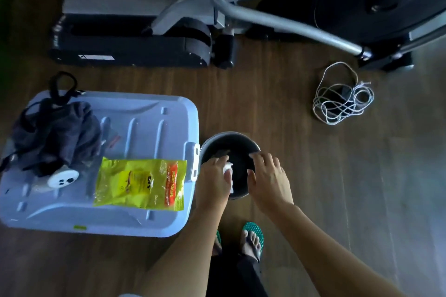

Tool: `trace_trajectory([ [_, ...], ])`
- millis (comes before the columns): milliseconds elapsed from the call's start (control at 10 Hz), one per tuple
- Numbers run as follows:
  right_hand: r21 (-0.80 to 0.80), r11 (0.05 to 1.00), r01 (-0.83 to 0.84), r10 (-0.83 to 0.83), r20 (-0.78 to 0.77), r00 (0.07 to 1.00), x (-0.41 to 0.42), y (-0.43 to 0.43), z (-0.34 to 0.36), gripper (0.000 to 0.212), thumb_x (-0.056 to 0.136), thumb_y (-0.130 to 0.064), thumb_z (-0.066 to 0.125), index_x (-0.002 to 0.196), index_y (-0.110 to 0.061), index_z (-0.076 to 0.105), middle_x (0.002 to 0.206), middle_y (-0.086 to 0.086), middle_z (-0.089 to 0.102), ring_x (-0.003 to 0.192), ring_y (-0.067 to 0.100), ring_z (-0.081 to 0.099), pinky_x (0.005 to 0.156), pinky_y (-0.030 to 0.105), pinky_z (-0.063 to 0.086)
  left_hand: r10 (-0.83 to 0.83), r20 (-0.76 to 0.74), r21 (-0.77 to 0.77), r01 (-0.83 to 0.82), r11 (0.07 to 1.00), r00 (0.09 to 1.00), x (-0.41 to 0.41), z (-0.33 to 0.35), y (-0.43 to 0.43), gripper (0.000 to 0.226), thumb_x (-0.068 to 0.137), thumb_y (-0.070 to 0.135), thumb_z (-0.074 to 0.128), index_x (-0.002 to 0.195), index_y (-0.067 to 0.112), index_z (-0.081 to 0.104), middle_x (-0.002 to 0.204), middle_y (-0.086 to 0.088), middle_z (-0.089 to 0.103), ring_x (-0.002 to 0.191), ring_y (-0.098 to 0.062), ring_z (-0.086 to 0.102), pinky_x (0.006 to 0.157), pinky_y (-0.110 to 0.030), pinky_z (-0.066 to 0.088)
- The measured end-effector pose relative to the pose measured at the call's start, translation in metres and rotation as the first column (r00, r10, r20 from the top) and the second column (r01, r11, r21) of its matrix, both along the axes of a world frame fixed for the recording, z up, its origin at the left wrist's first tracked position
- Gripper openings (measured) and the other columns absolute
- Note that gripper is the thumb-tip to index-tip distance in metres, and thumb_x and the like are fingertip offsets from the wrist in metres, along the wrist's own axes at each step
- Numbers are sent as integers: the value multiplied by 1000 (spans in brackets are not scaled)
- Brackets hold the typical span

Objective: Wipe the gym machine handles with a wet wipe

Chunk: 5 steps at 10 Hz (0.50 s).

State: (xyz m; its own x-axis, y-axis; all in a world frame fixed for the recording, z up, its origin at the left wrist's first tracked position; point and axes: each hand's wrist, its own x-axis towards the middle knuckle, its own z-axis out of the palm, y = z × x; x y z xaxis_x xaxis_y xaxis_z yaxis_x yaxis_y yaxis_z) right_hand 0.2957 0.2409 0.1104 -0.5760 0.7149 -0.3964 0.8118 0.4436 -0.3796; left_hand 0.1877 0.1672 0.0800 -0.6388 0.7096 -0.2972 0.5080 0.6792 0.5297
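My left hand (pixel 213 179) holds a crumpled white wet wipe (pixel 228 171) over a round dark bin (pixel 241 149) on the floor. My right hand (pixel 266 177) hovers over the bin's right side, fingers spread, holding nothing. The yellow-green wet wipe pack (pixel 141 183) lies on the blue lid of a storage box (pixel 154 116) to the left. The gym machine (pixel 241 12), grey and black, stands across the top of the view; its handles are out of sight.
A dark cloth bag with straps (pixel 54 130) and a white round device (pixel 63 177) rest on the box lid. A coil of white cord (pixel 342 101) lies on the wooden floor at right. My feet in green sandals (pixel 252 239) stand below the bin.
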Motion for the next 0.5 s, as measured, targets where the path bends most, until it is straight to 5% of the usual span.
trace_trajectory([
  [200, 2, 999, 36, -36, -10, 999, -6, -10, -21, 41, 95, -23, 48, 135, -14, 45, 133, 7, 49, 117, 27, 49, 95, 38, 42, -13, -13, 23, 13, 1000, 1000, -13, -18, -12, 36, 89, 20, 60, 125, 16, 59, 118, -6, 66, 110, -23, 59, 94, -35, 47],
  [500, 41, 999, 2, 0, -43, 999, -15, -22, 33, 39, 96, -22, 48, 133, -12, 47, 132, 8, 51, 118, 27, 49, 97, 38, 42, -6, -24, 37, 7, 999, 1000, -22, 45, -25, 33, 88, 21, 60, 121, 17, 62, 111, -8, 68, 103, -28, 61, 84, -39, 52],
])
